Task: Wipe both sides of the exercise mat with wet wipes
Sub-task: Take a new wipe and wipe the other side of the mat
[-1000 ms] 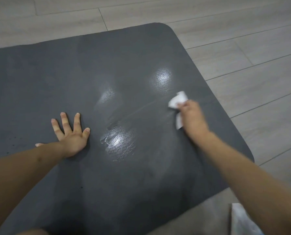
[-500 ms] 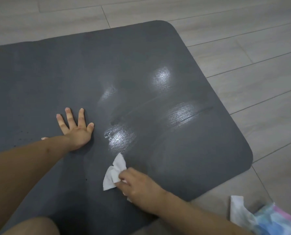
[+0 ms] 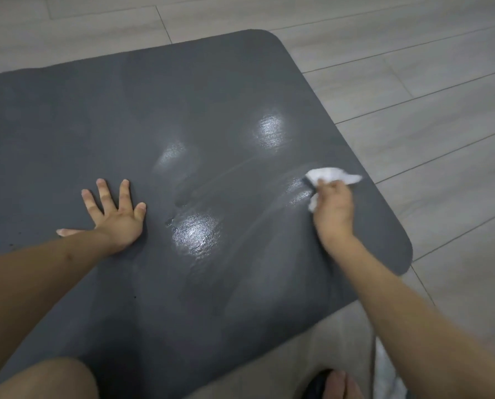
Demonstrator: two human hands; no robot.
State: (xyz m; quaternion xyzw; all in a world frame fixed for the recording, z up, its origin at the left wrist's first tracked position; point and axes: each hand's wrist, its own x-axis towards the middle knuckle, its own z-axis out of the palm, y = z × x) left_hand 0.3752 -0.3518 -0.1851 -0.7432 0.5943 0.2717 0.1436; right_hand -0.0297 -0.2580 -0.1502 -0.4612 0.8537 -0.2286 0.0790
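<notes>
Dark grey exercise mat (image 3: pixel 182 110) lies flat on the wood-plank floor (image 3: pixel 413 53), filling the view from 9 to 3 o'clock. Left hand (image 3: pixel 116 217) rests on it at 9 o'clock, palm down, fingers straight and spread. Right hand (image 3: pixel 334 208) at 3 o'clock grips a crumpled white wet wipe (image 3: pixel 331 175) against the mat near its right edge. 4 wet, shiny patches (image 3: pixel 195 231) show between the hands

Pale grey wood-look plank floor (image 3: pixel 413 82) lies all around.
</notes>
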